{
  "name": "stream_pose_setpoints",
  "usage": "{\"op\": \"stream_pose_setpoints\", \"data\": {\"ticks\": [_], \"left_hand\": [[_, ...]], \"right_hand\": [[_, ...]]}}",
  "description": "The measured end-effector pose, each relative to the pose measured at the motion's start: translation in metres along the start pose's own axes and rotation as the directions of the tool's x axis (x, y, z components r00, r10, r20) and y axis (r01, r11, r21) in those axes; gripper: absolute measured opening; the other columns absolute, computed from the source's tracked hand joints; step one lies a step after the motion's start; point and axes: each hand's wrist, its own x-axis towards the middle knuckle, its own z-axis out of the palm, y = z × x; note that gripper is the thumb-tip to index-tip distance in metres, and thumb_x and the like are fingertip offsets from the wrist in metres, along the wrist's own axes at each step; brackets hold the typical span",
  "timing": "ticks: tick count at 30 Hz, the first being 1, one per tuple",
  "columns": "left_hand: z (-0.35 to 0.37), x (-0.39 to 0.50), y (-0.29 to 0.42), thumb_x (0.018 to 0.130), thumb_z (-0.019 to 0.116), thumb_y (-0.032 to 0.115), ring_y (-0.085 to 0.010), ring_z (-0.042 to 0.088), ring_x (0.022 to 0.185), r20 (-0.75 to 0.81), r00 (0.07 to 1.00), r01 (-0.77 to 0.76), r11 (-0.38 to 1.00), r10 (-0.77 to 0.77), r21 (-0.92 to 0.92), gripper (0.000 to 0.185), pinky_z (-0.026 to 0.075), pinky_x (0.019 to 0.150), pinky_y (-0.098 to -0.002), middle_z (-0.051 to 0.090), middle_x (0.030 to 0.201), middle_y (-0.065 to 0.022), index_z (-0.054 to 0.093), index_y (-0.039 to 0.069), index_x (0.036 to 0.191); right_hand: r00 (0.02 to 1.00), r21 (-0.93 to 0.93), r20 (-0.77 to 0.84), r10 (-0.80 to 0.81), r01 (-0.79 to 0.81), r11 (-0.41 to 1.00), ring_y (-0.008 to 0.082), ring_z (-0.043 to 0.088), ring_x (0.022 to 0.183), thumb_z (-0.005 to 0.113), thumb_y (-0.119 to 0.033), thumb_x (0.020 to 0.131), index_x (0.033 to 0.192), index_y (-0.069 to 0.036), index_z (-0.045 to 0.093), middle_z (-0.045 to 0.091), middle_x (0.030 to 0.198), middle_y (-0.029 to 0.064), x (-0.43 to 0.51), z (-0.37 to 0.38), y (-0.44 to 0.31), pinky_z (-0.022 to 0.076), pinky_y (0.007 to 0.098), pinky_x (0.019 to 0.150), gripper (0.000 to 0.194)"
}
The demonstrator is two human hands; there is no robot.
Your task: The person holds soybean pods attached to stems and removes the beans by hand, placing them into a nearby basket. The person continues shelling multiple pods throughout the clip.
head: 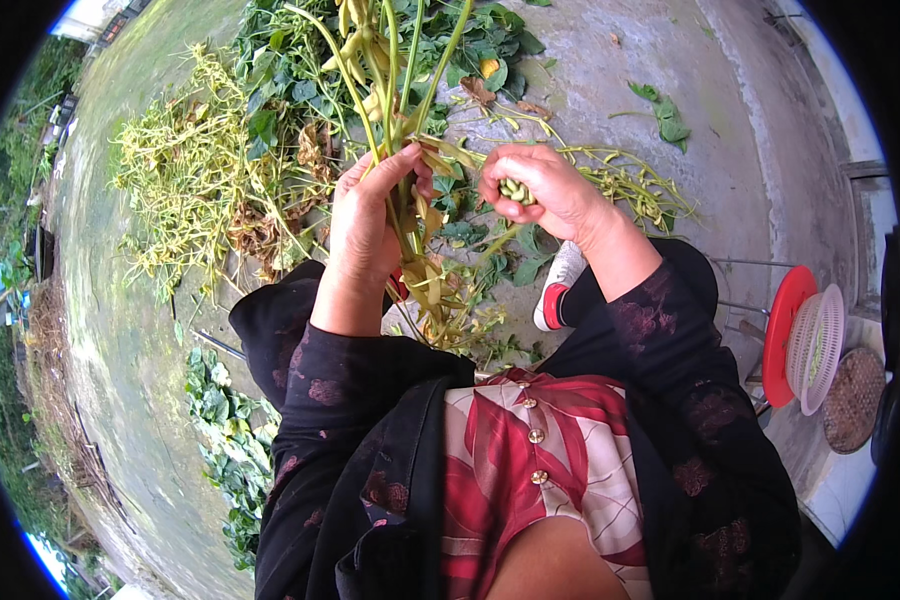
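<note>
My left hand (371, 214) is closed round the stems of a soybean plant (429, 289), whose pods hang above and below the grip. To its right, my right hand (544, 187) is curled round several shelled green beans (516, 191), which show between the fingers. One pod on the plant points from the left hand towards the right hand; whether the right fingertips touch it I cannot tell. Beyond both hands a heap of green leaves (307, 75) lies on the concrete ground.
A pile of yellow-green stalks and pods (187, 172) lies at the left. More thin stalks (637, 184) lie beyond my right wrist. A red stool (784, 337) carries a pale plastic basket (817, 349) at the right. Cut leafy greens (229, 442) lie at the lower left.
</note>
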Motion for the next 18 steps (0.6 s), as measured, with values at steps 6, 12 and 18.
{"op": "stream_pose_setpoints", "data": {"ticks": [6, 12, 18], "left_hand": [[0.006, -0.003, -0.002, 0.091, 0.071, 0.018, -0.0105, 0.057, 0.067, 0.034, 0.999, 0.012, 0.998, -0.015, 0.069, 0.02, 0.045, 0.061, -0.0237, 0.063, 0.08, -0.0021, 0.064, 0.002, 0.102], [0.007, -0.001, -0.005, 0.088, 0.076, 0.016, -0.0074, 0.056, 0.062, 0.016, 1.0, 0.0, 0.983, -0.003, 0.184, 0.019, 0.044, 0.056, -0.0219, 0.064, 0.076, -0.0007, 0.068, 0.004, 0.1], [0.004, 0.0, -0.006, 0.092, 0.071, 0.013, -0.0082, 0.057, 0.063, 0.02, 1.0, 0.001, 0.99, -0.004, 0.139, 0.014, 0.045, 0.057, -0.0226, 0.066, 0.078, -0.0019, 0.068, 0.003, 0.101]], "right_hand": [[0.997, 0.065, 0.021, -0.081, 0.079, 0.995, 0.0045, 0.049, 0.059, 0.061, -0.025, 0.1, 0.102, -0.004, 0.066, 0.061, 0.083, 0.0023, 0.0, 0.01, 0.0, 0.0317, 0.0163, 0.046, 0.022], [0.97, -0.175, 0.001, -0.243, 0.24, 0.955, 0.0025, 0.045, 0.056, 0.065, -0.017, 0.097, 0.099, -0.001, 0.067, 0.059, 0.078, 0.0, -0.004, 0.02, 0.013, 0.0336, 0.0182, 0.048, 0.016], [0.949, -0.184, 0.046, -0.311, 0.314, 0.931, 0.0033, 0.045, 0.058, 0.06, -0.017, 0.1, 0.102, 0.002, 0.066, 0.058, 0.078, 0.0003, -0.008, 0.019, 0.014, 0.0361, 0.0188, 0.05, 0.02]]}}
